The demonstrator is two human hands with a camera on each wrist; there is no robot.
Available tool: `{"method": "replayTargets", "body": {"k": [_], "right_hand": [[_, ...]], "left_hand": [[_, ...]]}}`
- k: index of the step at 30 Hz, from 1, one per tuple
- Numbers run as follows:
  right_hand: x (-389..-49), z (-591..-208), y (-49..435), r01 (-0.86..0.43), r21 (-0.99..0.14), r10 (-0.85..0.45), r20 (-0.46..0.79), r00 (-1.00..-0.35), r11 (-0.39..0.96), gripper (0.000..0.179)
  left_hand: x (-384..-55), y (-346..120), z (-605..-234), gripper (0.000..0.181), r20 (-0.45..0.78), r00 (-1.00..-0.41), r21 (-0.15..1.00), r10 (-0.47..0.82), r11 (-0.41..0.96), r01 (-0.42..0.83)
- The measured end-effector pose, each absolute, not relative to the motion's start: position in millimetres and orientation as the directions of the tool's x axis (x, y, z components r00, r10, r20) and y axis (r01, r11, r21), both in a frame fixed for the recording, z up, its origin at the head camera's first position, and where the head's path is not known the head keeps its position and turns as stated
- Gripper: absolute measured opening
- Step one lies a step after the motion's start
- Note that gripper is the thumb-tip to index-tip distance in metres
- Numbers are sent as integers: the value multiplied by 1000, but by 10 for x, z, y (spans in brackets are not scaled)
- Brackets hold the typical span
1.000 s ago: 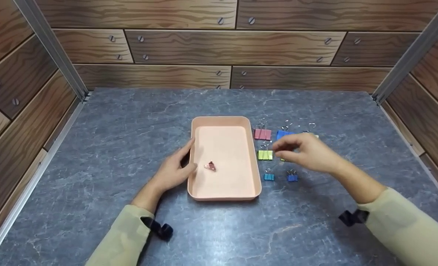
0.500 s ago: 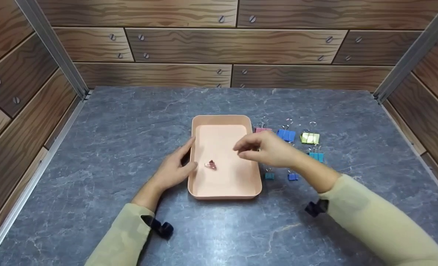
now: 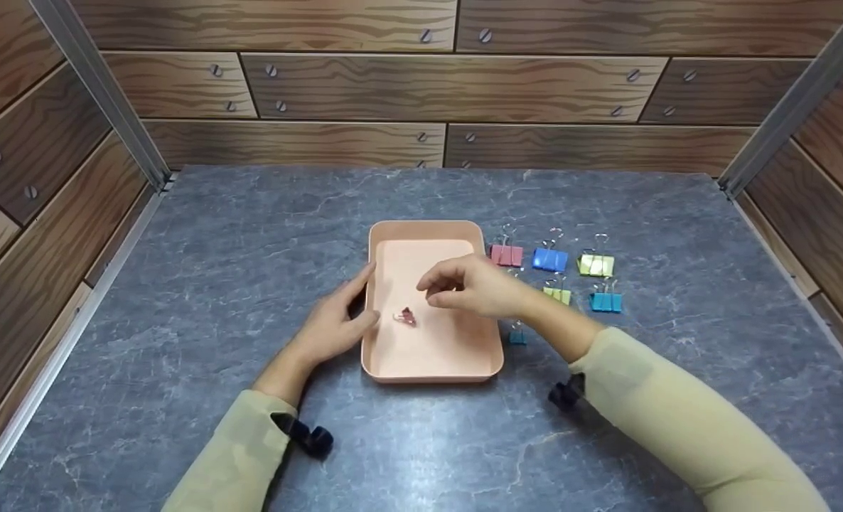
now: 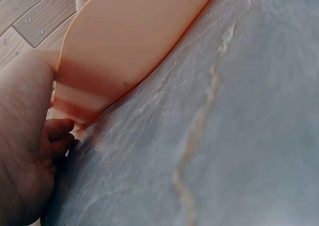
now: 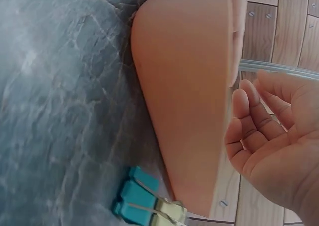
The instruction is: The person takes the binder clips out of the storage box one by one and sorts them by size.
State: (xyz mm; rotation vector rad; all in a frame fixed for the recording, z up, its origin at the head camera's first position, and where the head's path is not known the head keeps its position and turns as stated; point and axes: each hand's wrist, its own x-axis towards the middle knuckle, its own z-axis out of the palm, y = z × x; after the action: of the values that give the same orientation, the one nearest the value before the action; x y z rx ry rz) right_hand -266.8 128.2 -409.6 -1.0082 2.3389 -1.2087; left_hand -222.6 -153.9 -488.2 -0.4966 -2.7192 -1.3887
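A peach tray (image 3: 428, 370) lies on the table, with a small pink binder clip (image 3: 406, 317) inside. My left hand (image 3: 333, 327) holds the tray's left side, thumb at the rim; in the left wrist view some fingers (image 4: 60, 129) are curled low against it. Over the tray's right half hovers my right hand (image 3: 475, 286), fingers loosely bent, thumb and index apart. Nothing shows between them in the right wrist view, where the right hand (image 5: 279, 131) is beside the tray wall. The pink clip is just left of its fingertips.
Right of the tray stand several binder clips: pink (image 3: 507, 256), blue (image 3: 550, 260), yellow (image 3: 596, 266), yellow-green (image 3: 557, 296), teal (image 3: 606, 302) and small teal (image 3: 517, 337). The right forearm and hand cover others. Wood-patterned walls (image 3: 421, 85) enclose the table.
My right hand has moved left from above the binder clips to over the tray, near the pink clip. My left hand and the tray have stayed in place.
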Motion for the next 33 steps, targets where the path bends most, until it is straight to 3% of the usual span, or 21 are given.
{"method": "replayTargets", "body": {"k": [6,33], "right_hand": [[-2750,-4187,1185,-423,-809,-722,-4,-692,409,25],[-3032,-4406,1071,-398,-831,-839,-141,-525,389,27]], "left_hand": [[-2229,-1531,-4871,79,185,-944,778,271,547,310],[-2215,-1537,-4869,80,171,-951,786,257,546,289]]}}
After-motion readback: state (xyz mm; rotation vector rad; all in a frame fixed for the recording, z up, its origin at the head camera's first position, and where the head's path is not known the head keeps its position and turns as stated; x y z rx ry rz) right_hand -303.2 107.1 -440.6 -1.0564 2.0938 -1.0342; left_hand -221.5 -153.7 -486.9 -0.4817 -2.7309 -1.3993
